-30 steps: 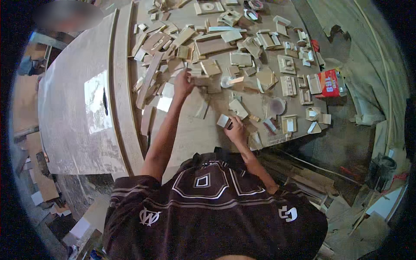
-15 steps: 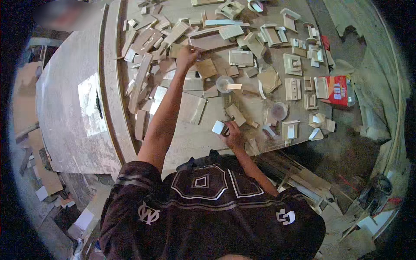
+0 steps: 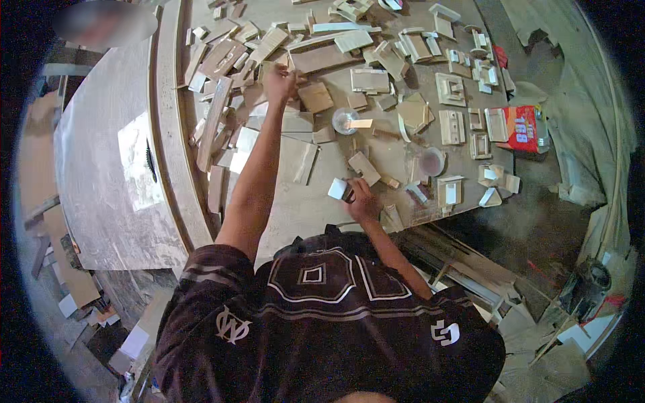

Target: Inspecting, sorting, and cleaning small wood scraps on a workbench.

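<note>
My left hand (image 3: 279, 84) reaches far out over a loose pile of wooden pieces, fingers bent down among them. Motion blur hides whether a piece is between its fingertips. A square wooden block (image 3: 316, 97) lies just right of it. Close to my body, above the near part of the table, my right hand (image 3: 363, 203) is closed on a small block with a white face (image 3: 338, 189), its dark side against my fingers. Beyond that hand lies a flat wooden piece (image 3: 363, 168). A clear round tub (image 3: 346, 121) with a flat wooden stick (image 3: 361, 123) across its rim stands farther off.
Small assembled wooden pieces (image 3: 451, 126) stand in rows at the right. Beside them are a second round tub (image 3: 431, 162) and a red package (image 3: 526, 129) near the table's right edge. A long wooden strip (image 3: 170, 121) runs along the left, next to a saw blade (image 3: 150, 163).
My left hand has shifted slightly left over the pile. My right hand still holds the white-faced block, and the whole view has moved a little.
</note>
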Demonstrator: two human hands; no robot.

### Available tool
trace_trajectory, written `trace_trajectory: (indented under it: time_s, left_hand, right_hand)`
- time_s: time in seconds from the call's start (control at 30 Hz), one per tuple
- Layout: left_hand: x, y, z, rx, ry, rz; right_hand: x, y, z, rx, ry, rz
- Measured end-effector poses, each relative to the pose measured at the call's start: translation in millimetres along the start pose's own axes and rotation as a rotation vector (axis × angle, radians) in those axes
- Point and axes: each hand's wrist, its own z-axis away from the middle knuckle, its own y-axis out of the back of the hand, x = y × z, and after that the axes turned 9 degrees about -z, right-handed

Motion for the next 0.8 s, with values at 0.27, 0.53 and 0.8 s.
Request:
trace_trajectory:
  time_s: [0.27,0.53,0.8]
  left_hand:
    - [-36,94,170,-0.328,-0.393,0.149]
    - [-98,112,219,-0.154,-0.413,-0.216]
    - [-99,110,247,-0.149,-0.309,-0.179]
  right_hand:
    - [-19,-3,-20,0.039,0.144,-0.033]
    - [-33,-41,-58,-0.037,0.186,-0.023]
    - [-38,-41,-59,-0.047,0.199,0.049]
